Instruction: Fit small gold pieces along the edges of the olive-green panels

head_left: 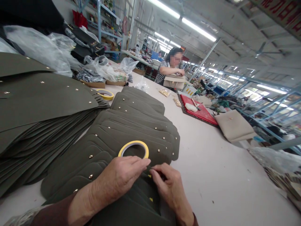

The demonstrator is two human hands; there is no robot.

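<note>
My left hand (122, 172) is closed at the near rim of a roll of yellow tape (133, 143), its fingers pressed together and pointing right. My right hand (170, 185) is pinched, thumb against forefinger, just right of the left fingertips. What it pinches is too small to make out. Small yellow tape bits (150, 199) show on the dark olive piece (134, 201) beneath my hands. Beyond them spreads a row of overlapping olive pieces (131, 122) with small gold-coloured metal studs.
A tall stack of olive flaps (47, 103) fills the left side. Another yellow tape roll (105, 94) lies behind. A red board (199, 110) and a beige bag piece (235, 125) are on the pale table (211, 175). A co-worker (170, 69) sits across, hands on a beige bag.
</note>
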